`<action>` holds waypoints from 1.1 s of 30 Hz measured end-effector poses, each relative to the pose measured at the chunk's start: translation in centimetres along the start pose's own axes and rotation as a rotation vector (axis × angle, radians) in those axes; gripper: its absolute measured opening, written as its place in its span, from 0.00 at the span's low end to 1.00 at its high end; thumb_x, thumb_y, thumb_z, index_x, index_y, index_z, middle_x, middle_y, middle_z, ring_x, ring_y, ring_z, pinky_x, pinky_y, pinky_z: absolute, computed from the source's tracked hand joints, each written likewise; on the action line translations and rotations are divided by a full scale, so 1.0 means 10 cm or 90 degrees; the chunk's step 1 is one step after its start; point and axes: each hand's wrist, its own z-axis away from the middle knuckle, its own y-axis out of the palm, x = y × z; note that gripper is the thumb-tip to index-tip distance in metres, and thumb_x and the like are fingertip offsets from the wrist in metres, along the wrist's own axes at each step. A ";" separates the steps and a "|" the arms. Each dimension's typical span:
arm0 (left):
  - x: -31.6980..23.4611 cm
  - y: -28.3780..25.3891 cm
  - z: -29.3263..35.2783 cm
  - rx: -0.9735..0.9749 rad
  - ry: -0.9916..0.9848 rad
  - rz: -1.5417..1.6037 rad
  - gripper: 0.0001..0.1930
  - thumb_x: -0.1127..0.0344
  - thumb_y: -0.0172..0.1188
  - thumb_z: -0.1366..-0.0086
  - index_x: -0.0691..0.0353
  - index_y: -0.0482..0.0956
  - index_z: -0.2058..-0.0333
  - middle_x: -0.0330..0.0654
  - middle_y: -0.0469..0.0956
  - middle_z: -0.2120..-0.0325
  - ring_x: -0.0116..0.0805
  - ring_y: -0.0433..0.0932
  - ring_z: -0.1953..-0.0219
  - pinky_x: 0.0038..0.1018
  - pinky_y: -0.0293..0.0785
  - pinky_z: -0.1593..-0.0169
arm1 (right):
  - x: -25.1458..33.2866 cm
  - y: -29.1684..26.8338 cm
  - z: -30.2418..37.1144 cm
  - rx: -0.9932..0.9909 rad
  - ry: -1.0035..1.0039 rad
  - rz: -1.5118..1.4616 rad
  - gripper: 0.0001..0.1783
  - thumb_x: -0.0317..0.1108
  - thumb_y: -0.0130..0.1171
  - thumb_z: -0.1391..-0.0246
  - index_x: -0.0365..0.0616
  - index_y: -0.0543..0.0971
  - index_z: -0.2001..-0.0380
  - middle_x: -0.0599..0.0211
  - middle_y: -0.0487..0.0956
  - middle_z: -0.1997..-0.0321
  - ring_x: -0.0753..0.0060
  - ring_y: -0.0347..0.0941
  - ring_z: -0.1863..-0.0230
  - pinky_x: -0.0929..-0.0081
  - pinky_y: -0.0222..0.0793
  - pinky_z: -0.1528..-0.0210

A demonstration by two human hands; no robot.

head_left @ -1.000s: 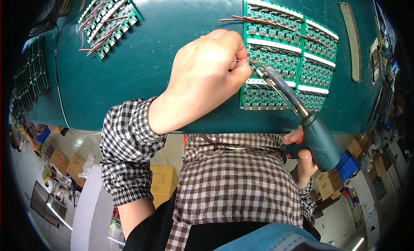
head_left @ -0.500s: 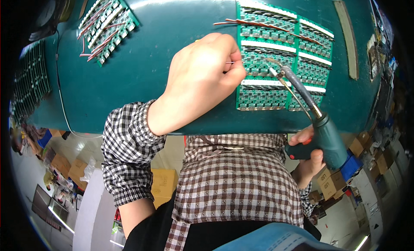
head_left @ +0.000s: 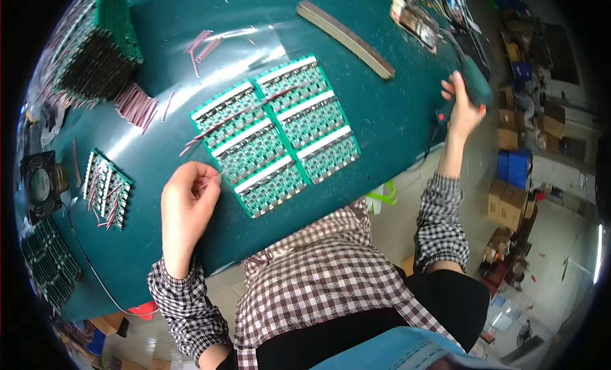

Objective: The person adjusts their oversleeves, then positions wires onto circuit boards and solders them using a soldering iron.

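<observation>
A panel of green circuit boards (head_left: 254, 141) lies tilted on the table, with white strips and black parts in rows. Red and white wires (head_left: 242, 114) cross its upper part and stick out past the left edge. Close by that edge, my left hand (head_left: 191, 201) has thumb and fingers pinched together; whatever they hold is too small or hidden to make out. Away to the far right, my right hand (head_left: 463, 109) is wrapped round a green soldering gun (head_left: 476, 83). Its tip end points toward a worn, brownish block (head_left: 414, 21) at the table's far right.
Stacked circuit boards (head_left: 95, 58) with bundled wires rise at the far left. Below them are a smaller board piece (head_left: 107, 190) with wires, a black fan (head_left: 43, 184) and more boards (head_left: 49, 262). Loose wires (head_left: 202, 48) and a long strip (head_left: 347, 39) lie beyond the panel.
The view has turned and shifted right. My right hand has carried the soldering gun from over the panel to the far right. My left hand stays by the panel's left edge; its thin wire no longer shows clearly.
</observation>
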 end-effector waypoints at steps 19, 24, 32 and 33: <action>0.03 0.13 -0.07 -0.057 0.047 -0.112 0.03 0.74 0.59 0.48 0.65 0.74 0.74 0.35 0.71 0.80 0.20 0.69 0.79 0.17 0.67 0.74 | 0.60 0.07 1.65 0.610 0.251 -0.235 0.23 0.40 0.58 0.52 0.27 0.73 0.64 0.50 0.75 0.69 0.60 0.75 0.69 0.71 0.76 0.68; 0.07 0.17 -0.05 -0.114 0.116 -0.124 0.03 0.76 0.59 0.49 0.64 0.74 0.75 0.36 0.72 0.79 0.21 0.69 0.80 0.18 0.68 0.75 | 0.68 0.05 1.76 0.623 0.271 -0.193 0.22 0.39 0.60 0.53 0.28 0.73 0.63 0.50 0.75 0.67 0.58 0.75 0.64 0.69 0.76 0.67; 0.07 0.21 -0.06 -0.125 0.123 -0.129 0.04 0.76 0.59 0.50 0.63 0.73 0.76 0.35 0.71 0.80 0.21 0.68 0.81 0.17 0.67 0.75 | 0.73 0.11 1.81 0.656 0.252 -0.097 0.23 0.42 0.57 0.51 0.28 0.72 0.64 0.50 0.75 0.69 0.62 0.75 0.70 0.71 0.73 0.68; 0.08 0.21 -0.06 -0.131 0.126 -0.128 0.04 0.77 0.59 0.50 0.63 0.73 0.76 0.35 0.71 0.80 0.21 0.68 0.81 0.17 0.67 0.76 | 0.73 0.11 1.81 0.658 0.251 -0.088 0.22 0.41 0.58 0.52 0.29 0.73 0.65 0.50 0.75 0.70 0.62 0.75 0.70 0.71 0.73 0.68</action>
